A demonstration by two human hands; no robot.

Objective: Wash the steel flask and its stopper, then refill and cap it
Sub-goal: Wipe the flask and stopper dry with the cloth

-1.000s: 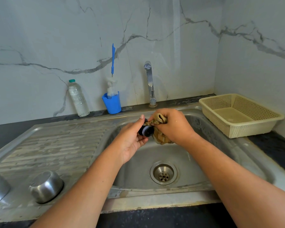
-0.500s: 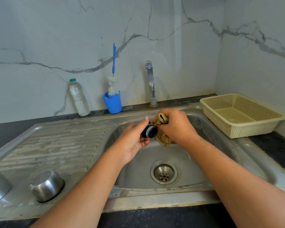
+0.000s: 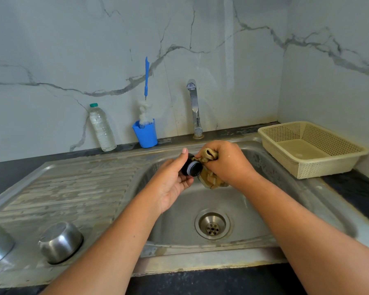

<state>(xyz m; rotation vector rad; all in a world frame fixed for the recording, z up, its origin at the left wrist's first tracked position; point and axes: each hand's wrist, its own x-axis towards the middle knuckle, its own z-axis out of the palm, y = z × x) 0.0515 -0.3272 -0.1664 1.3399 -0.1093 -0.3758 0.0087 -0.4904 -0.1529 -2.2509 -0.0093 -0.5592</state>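
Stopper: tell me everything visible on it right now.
The stopper is small, round and black, plastic by its look, with a pale grey-blue ring around it. It lies on its side above the sink basin. The left hand grips it between thumb and fingers; the right hand presses a tan cloth against its right end. Its left end is hidden by the hand.

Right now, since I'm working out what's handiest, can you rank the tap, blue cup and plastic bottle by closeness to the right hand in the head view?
1. Tap: directly behind the right hand, against the back wall.
2. Blue cup: further left along the same wall.
3. Plastic bottle: leftmost, beyond the cup.
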